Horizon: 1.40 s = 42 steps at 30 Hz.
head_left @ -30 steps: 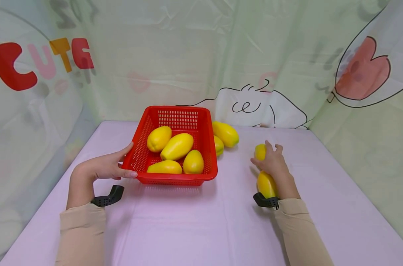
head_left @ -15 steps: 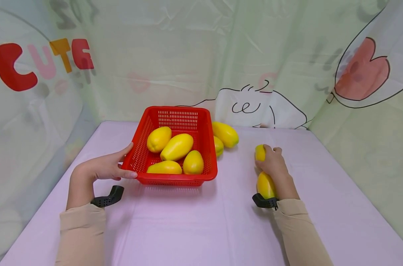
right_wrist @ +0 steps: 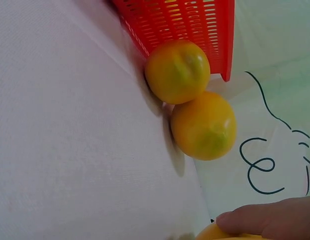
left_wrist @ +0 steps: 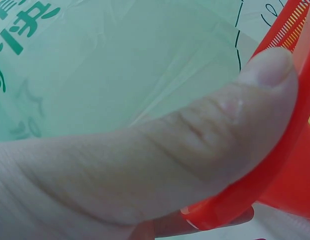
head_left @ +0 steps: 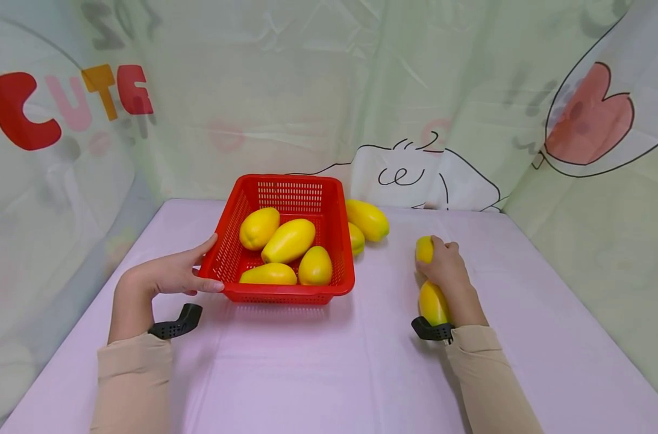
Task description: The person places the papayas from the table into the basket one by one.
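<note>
Backdrop sheet [head_left: 285, 90]: "CUTE" in red, pink and orange letters [head_left: 63, 99] at upper left of the head view; the last letter creases into a fold. Left wrist view shows green characters [left_wrist: 22, 22] at its top left corner, cut off by the frame and not readable. A red heart drawing [head_left: 589, 114] sits at upper right; a black line doodle [head_left: 410, 169] sits behind the fruit.

Red basket [head_left: 285, 241] stands on the pale purple surface [head_left: 329, 361], left of centre, with four yellow mangoes [head_left: 288, 238] inside. Two more mangoes [head_left: 368, 218] lie on the surface touching the basket's right wall; the nearer one is half hidden behind the wall in the head view, both plain in the right wrist view [right_wrist: 189, 95].

Left hand [head_left: 169, 274]: thumb laid over the basket's near left rim, fingers extended along the outer wall, pinching the rim between them. Left wrist view is almost filled by the thumb [left_wrist: 194, 145].

Right hand [head_left: 445, 271]: fingers curled over a mango [head_left: 425, 248] on the surface, right of the basket and well apart from it. A second mango [head_left: 433, 302] lies just under the wrist; whether it touches the held one is hidden by the hand. Right wrist view shows only a fingertip [right_wrist: 259, 222] on a sliver of yellow.
</note>
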{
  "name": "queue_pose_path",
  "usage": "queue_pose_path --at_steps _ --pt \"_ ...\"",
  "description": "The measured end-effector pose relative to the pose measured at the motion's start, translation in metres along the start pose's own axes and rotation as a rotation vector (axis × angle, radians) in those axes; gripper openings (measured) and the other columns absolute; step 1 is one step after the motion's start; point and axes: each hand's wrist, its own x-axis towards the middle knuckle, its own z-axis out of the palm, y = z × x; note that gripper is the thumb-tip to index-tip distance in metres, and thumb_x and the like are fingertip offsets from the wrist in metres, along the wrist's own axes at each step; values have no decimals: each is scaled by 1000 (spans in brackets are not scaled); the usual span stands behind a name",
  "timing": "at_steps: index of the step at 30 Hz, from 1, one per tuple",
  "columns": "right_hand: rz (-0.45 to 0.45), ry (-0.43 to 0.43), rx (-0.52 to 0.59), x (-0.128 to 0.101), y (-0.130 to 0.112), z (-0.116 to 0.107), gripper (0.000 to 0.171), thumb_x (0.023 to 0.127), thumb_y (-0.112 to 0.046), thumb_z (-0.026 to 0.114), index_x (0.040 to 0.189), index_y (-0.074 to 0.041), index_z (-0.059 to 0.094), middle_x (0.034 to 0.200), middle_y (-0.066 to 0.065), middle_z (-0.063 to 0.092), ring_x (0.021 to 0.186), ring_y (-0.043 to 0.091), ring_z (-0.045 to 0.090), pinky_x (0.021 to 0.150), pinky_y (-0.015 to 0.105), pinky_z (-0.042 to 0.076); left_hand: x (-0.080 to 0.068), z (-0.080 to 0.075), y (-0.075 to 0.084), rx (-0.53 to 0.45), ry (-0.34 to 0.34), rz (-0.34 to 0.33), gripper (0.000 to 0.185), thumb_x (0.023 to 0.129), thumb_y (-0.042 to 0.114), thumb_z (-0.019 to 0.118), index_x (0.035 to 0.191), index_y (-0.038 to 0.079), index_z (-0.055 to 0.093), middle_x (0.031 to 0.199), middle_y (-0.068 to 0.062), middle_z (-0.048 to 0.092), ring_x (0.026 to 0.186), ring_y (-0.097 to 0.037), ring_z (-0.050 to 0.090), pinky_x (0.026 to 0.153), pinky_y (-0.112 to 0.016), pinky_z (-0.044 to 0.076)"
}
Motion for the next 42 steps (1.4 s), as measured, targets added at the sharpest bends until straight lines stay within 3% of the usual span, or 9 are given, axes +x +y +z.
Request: queue_pose_path --at_steps 25,42 --pt "-67 83 -1 -3 -8 -4 74 92 -34 55 150 -5 20 138 33 30 102 43 46 91 57 45 0 0 0 8 1 2 118 74 50 75 152 22 -9 157 -23 8 131 -40 30 90 -44 53" --pt "-122 92 37 -7 -19 -5 74 92 -36 55 150 -6 22 137 32 33 104 43 45 90 55 44 0 0 1 8 3 -1 119 74 51 75 153 22 -9 157 -22 9 131 -40 30 90 -45 53"
